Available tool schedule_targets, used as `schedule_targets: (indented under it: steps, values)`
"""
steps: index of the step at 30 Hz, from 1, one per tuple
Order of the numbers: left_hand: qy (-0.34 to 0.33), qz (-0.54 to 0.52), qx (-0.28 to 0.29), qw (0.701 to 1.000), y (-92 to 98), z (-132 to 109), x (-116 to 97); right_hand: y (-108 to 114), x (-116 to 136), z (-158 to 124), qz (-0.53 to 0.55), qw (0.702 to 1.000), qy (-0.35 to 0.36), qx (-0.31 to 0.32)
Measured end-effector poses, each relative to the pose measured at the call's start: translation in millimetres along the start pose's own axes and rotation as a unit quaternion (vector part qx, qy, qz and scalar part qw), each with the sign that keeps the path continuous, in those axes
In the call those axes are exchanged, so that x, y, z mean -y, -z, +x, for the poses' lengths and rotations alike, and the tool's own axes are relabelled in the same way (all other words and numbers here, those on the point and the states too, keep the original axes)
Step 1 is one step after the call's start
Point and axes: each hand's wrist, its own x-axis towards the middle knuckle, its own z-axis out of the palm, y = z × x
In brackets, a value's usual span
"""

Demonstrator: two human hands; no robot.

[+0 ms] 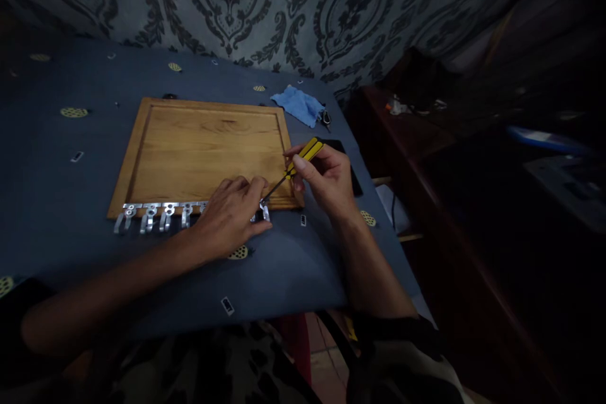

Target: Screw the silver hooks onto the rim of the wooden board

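Observation:
A framed wooden board [208,154] lies flat on the table. Along its near edge runs a metal hook rail [169,209] with several silver hooks hanging past the wood. My left hand [231,214] is closed over the right part of the rail, fingers bent on the board and thumb by the last hook; it hides several hooks. Between the fingers and thumb of my right hand [326,180] is the yellow-and-black handle of a screwdriver [310,150]. Its thin shaft slants down left, the tip at the rail's right end beside my left fingers. Any screw there is too small to see.
A blue cloth [298,105] and some keys [326,117] lie beyond the board's right corner. Partly behind my right hand is a dark flat object [355,180]. The patterned tablecloth [161,278] reaches a patterned wall; dark wooden furniture [402,139] stands at right.

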Motion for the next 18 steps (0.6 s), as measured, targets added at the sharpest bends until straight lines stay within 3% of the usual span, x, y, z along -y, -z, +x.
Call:
schedule_targets:
  steps: [12, 18]
  values:
    - [-0.006, 0.007, -0.003, 1.0, -0.7, 0.1, 0.6, 0.5, 8.6, -2.4, -0.008, 0.999, 0.014, 0.043]
    - [-0.01, 0.003, -0.019, 1.0, -2.8, -0.3, 2.0, -2.9, 9.0, -3.2, -0.008, 1.0, 0.02, 0.015]
